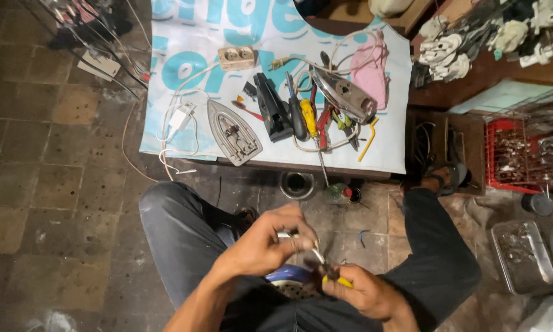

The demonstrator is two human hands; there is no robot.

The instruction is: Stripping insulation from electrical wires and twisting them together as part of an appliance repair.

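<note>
Fingers of the left hand point(270, 243) pinch a thin white wire point(316, 253) above the person's lap. The right hand point(365, 294), just beside it, is closed around a small yellow-handled tool point(341, 281) whose tip meets that wire. Under both hands sits a blue and white iron body point(292, 280). Beyond the knees stands a low table point(387, 157) covered by a printed sheet: on it lie an iron soleplate point(233, 132), a yellow screwdriver point(310, 120), a metal iron shell point(344, 95) and a beige socket block point(237, 57).
</note>
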